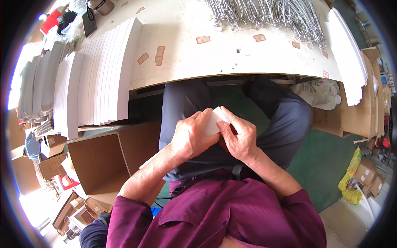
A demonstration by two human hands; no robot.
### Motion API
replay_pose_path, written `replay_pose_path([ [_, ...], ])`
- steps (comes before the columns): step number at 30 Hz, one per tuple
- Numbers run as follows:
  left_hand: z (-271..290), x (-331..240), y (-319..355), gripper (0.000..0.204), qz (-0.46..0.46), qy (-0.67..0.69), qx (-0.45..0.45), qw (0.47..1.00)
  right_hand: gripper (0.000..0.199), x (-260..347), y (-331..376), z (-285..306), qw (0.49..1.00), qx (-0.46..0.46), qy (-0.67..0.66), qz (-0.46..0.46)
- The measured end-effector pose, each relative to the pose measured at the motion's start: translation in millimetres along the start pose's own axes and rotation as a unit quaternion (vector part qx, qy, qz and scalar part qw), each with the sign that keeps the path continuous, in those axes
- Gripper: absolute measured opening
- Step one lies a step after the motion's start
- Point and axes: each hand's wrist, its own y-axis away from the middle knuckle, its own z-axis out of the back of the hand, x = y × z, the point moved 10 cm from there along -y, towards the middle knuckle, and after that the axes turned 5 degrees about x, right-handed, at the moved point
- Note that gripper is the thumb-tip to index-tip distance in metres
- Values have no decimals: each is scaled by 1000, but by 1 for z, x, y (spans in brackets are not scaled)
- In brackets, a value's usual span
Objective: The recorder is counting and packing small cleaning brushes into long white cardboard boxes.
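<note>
Above my lap, both hands hold a white cardboard piece (212, 124), its flat end showing between them. My left hand (191, 134) is wrapped round its left side, fingers closed. With thumb and fingers, my right hand (240, 135) pinches its right edge and upper corner. A white edge showing beside my left forearm may be the same piece; the forearm and hand hide most of its length.
A worktable (182, 56) stands before me. Stacked long white cardboard pieces (103, 74) line its left side, with more white pieces (347, 58) at the right. Metal wires with looped ends (269, 16) lie at the back. An open carton (99, 163) stands left of my legs.
</note>
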Motion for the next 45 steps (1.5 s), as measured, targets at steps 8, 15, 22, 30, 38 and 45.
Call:
replay_pose_path([
  [8,0,-3,-3,54,3,-24,4,1000,37,-12,6,-6,996,-23,-80,-25],
  [15,26,-4,-7,69,24,-39,52,998,37,-37,-19,24,977,-30,-168,-130],
  [22,77,-2,-14,56,-10,-105,-60,993,31,-32,-60,45,984,-32,-151,-93],
  [30,153,76,-100,49,220,-239,-85,942,12,-17,-115,99,968,-105,203,105],
  [38,148,21,-167,32,-1,-291,-174,941,2,-33,-123,108,944,-143,266,132],
  [45,101,28,-238,28,-4,-68,-107,992,4,-32,-121,103,942,-130,275,142],
])
